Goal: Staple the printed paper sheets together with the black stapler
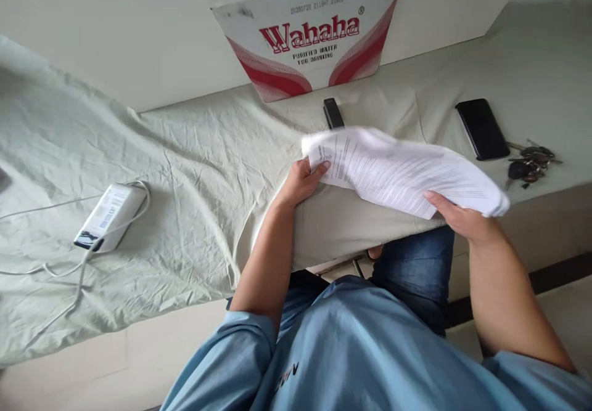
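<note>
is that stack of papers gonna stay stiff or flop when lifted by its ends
Likely floppy: the papers already bow between the left hand and right hand. Probably light, since fingertips alone carry them. Loose sheets may fan or slip apart, as the edges look uneven.
</note>
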Available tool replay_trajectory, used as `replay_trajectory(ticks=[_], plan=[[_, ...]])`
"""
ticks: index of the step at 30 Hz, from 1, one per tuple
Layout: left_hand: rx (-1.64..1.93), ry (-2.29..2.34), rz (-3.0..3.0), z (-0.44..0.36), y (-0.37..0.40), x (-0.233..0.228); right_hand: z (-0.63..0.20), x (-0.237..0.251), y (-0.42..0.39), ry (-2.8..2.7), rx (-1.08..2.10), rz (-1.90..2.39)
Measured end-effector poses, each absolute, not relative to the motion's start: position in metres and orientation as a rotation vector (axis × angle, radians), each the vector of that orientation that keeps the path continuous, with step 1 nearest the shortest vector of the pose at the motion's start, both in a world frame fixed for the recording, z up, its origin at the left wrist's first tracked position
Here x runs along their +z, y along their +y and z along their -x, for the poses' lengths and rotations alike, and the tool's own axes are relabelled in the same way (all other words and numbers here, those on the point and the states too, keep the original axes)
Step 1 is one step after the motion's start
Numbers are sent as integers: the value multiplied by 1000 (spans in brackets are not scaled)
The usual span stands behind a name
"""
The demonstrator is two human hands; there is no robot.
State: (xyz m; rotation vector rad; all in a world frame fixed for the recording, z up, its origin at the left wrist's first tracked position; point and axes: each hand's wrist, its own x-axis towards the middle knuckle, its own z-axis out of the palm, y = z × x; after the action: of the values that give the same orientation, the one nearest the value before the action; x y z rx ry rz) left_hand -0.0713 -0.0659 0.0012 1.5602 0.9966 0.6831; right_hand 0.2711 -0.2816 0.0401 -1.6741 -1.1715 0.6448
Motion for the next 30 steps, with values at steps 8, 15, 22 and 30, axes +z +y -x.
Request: replay_trajectory(ticks=[8,15,22,30], plan=[[665,1171,-1656,43,-65,25,-250,28,-303,-653,969,1566],[744,1204,-1166,24,-47,27,-235,14,-314,-260,998,1545],[951,1303,-1061,4,-27,2,-228,1,-300,-250,887,1528],[1215,1264,-1615,1,-28,-41,-210,1,-297,-250,829,1527]])
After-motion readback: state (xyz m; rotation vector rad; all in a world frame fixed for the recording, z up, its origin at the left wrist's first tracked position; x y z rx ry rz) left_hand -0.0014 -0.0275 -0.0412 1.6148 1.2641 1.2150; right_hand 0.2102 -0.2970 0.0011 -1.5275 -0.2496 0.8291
